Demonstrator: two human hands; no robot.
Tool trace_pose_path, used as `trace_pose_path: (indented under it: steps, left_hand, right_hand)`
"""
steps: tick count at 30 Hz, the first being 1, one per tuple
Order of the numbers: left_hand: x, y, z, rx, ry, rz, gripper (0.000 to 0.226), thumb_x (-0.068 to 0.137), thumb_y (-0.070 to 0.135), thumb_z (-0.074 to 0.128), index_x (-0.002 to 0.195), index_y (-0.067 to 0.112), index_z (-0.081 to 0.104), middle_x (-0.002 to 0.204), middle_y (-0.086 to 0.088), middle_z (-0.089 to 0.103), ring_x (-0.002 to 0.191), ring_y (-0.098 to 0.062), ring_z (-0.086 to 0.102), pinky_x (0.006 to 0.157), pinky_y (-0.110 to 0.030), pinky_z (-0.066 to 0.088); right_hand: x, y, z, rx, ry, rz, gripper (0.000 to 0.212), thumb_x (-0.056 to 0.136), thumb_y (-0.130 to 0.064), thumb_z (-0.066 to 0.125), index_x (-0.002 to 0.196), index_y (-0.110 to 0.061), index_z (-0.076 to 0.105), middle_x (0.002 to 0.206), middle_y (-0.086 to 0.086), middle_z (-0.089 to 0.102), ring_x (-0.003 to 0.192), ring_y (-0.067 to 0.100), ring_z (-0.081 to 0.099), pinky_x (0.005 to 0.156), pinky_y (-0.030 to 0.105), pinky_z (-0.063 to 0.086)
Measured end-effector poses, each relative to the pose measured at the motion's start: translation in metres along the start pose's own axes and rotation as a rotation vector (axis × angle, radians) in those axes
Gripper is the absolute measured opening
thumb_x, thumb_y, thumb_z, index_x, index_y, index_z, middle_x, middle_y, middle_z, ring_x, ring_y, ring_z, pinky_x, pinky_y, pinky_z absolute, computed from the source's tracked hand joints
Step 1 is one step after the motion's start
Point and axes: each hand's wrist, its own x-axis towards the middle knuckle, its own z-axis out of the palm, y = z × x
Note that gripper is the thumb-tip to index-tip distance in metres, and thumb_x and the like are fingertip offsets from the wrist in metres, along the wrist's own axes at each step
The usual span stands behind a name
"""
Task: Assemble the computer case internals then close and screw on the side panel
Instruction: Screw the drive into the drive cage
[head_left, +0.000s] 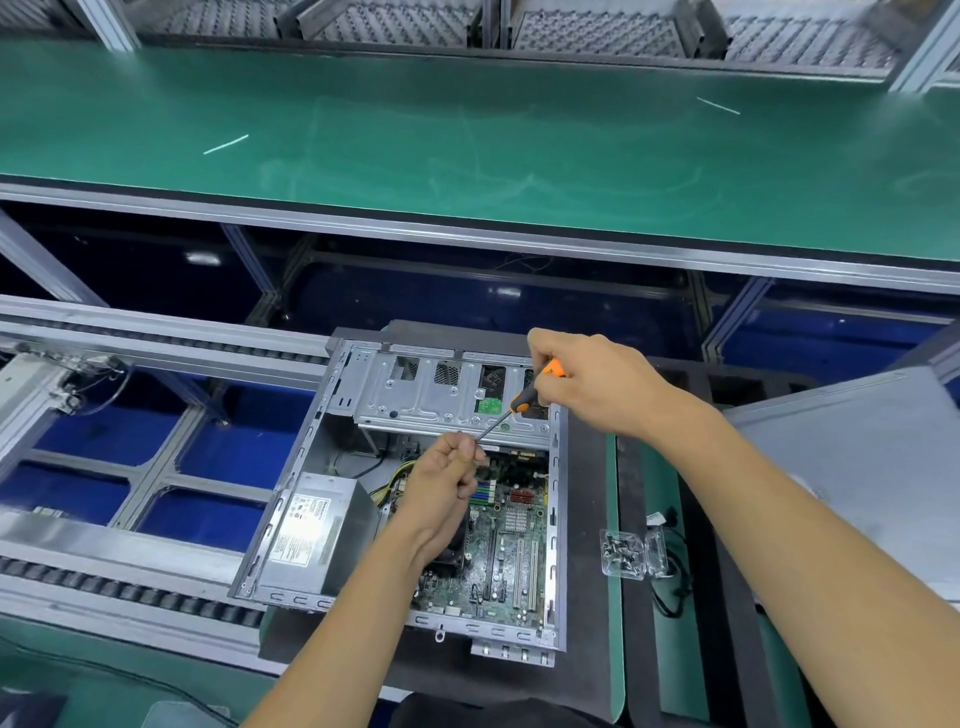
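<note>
Spanning the room, green workbench (467, 135), grey conveyor rails (156, 332), blue panels (208, 514)

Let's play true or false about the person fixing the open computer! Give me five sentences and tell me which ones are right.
1. The right hand holds a screwdriver with an orange and black handle. True.
2. The side panel is already screwed onto the computer case. False: the case lies open and the green motherboard shows inside.
3. The left hand has its fingers curled at the screwdriver's tip. True.
4. The clear box of screws sits inside the case. False: it lies outside, to the right of the case on the dark mat.
5. The power supply is in the case's left part. True.
</note>
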Motion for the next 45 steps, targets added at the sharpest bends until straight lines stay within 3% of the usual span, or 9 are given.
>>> trace_pose_path:
  steps: [6, 11, 18, 21, 25, 28, 36, 40, 45]
  left_hand:
    - [0.0, -0.004, 0.012, -0.121, 0.022, -0.052, 0.014, 0.096, 0.024, 0.057, 0.087, 0.014, 0.057, 0.076, 0.001, 0.06, 0.058, -0.006, 0.037, 0.049, -0.015, 0.034]
    - [0.004, -0.003, 0.018, -0.226, 0.037, -0.078, 0.017, 0.093, 0.03, 0.06, 0.092, 0.013, 0.059, 0.076, 0.001, 0.057, 0.057, -0.005, 0.038, 0.048, -0.015, 0.035]
    - [0.016, 0.031, 0.019, 0.338, 0.101, 0.114, 0.021, 0.101, 0.012, 0.059, 0.08, 0.01, 0.059, 0.084, 0.008, 0.071, 0.057, -0.001, 0.047, 0.053, -0.014, 0.036]
    - [0.028, 0.052, 0.011, 0.598, 0.035, 0.138, 0.01, 0.102, 0.016, 0.059, 0.095, 0.014, 0.067, 0.085, 0.013, 0.072, 0.072, 0.005, 0.06, 0.068, -0.014, 0.044]
    - [0.049, 0.072, 0.004, 0.785, -0.071, 0.188, 0.01, 0.101, 0.014, 0.061, 0.096, 0.023, 0.065, 0.089, 0.006, 0.074, 0.093, -0.011, 0.067, 0.09, -0.029, 0.051]
    - [0.066, 0.085, 0.003, 0.928, -0.16, 0.247, 0.015, 0.1, 0.012, 0.062, 0.092, 0.025, 0.061, 0.087, 0.009, 0.074, 0.093, -0.015, 0.069, 0.09, -0.031, 0.053]
    - [0.108, 0.108, 0.011, 1.262, -0.226, 0.306, 0.021, 0.096, 0.006, 0.063, 0.086, 0.024, 0.058, 0.083, 0.006, 0.071, 0.075, 0.002, 0.061, 0.068, -0.011, 0.042]
    - [0.12, 0.095, 0.007, 1.354, -0.245, 0.27, 0.017, 0.095, 0.006, 0.066, 0.086, 0.018, 0.058, 0.085, 0.004, 0.065, 0.083, -0.014, 0.055, 0.077, -0.03, 0.04]
    - [0.123, 0.074, -0.005, 1.332, -0.195, 0.298, 0.016, 0.095, 0.011, 0.067, 0.085, 0.023, 0.061, 0.092, 0.0, 0.068, 0.099, -0.022, 0.045, 0.086, -0.027, 0.032]
  right_hand:
    - [0.0, 0.004, -0.001, -0.027, -0.013, -0.042, 0.012, 0.09, -0.024, 0.05, 0.085, -0.031, 0.041, 0.076, -0.013, 0.07, 0.059, 0.013, 0.051, 0.057, 0.034, 0.04]
    - [0.001, 0.009, 0.0, -0.077, 0.028, -0.085, 0.011, 0.089, -0.024, 0.049, 0.087, -0.031, 0.041, 0.07, -0.005, 0.063, 0.055, 0.015, 0.045, 0.053, 0.031, 0.031]
    - [0.015, 0.014, -0.014, -0.049, 0.098, -0.074, 0.01, 0.086, -0.025, 0.051, 0.087, -0.03, 0.042, 0.071, -0.004, 0.063, 0.063, 0.02, 0.05, 0.059, 0.034, 0.04]
    - [0.023, 0.017, -0.02, -0.056, 0.114, -0.074, 0.01, 0.088, -0.025, 0.052, 0.088, -0.03, 0.043, 0.072, -0.007, 0.063, 0.064, 0.018, 0.051, 0.057, 0.034, 0.037]
    - [0.035, 0.014, -0.022, -0.055, 0.124, -0.098, 0.009, 0.087, -0.025, 0.051, 0.087, -0.028, 0.043, 0.073, -0.006, 0.062, 0.064, 0.014, 0.049, 0.057, 0.033, 0.034]
    - [0.047, 0.013, -0.024, -0.094, 0.147, -0.122, 0.01, 0.086, -0.026, 0.051, 0.086, -0.028, 0.041, 0.074, -0.006, 0.063, 0.065, 0.013, 0.049, 0.056, 0.034, 0.033]
    - [0.092, 0.003, -0.021, -0.232, 0.154, -0.224, 0.016, 0.087, -0.028, 0.055, 0.083, -0.028, 0.04, 0.062, -0.007, 0.051, 0.058, 0.012, 0.046, 0.052, 0.031, 0.022]
    - [0.114, 0.003, -0.012, -0.292, 0.074, -0.23, 0.014, 0.09, -0.027, 0.055, 0.085, -0.027, 0.043, 0.065, -0.006, 0.054, 0.059, 0.013, 0.047, 0.052, 0.031, 0.022]
    - [0.128, 0.009, 0.0, -0.297, 0.0, -0.216, 0.015, 0.09, -0.024, 0.055, 0.081, -0.027, 0.042, 0.068, -0.005, 0.056, 0.06, 0.018, 0.049, 0.053, 0.032, 0.025]
